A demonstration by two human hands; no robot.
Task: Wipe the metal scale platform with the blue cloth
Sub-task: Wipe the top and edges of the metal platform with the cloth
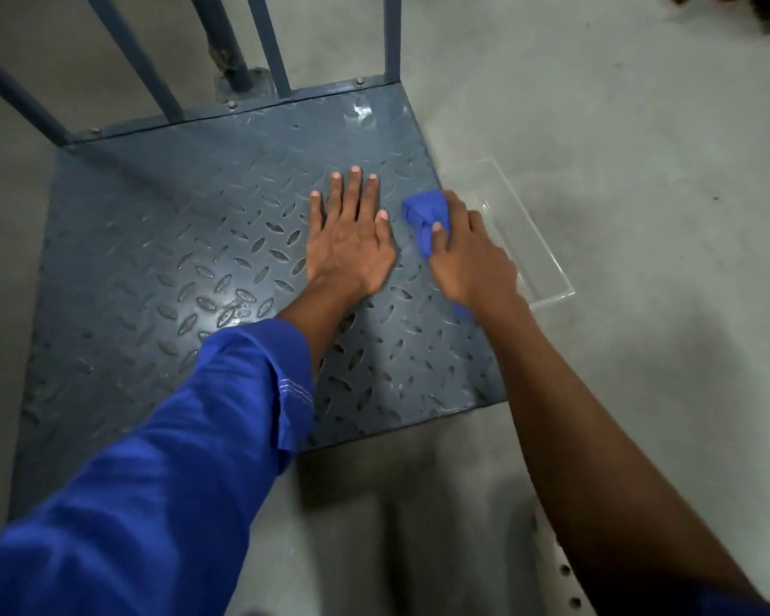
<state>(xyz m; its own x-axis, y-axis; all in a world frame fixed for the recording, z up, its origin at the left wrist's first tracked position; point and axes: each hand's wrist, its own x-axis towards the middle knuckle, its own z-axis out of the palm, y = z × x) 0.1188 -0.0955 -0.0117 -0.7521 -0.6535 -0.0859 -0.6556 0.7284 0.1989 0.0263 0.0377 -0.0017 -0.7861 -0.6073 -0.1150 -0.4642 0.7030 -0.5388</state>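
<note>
**At the platform's right edge: wiping step in hand**

Head view: on the floor, the metal scale platform point(174, 260) carries both hands. The left hand point(350, 242) lies flat on it, fingers straight and spread. The right hand point(467, 255) grips the bunched blue cloth point(425, 215) against the tread plate just beside the right edge, near a clear tray point(530, 242). Judged step: wiping. The next move calls for firm strokes leftward over the uncovered plate. No brand, label or writing is legible.
</note>
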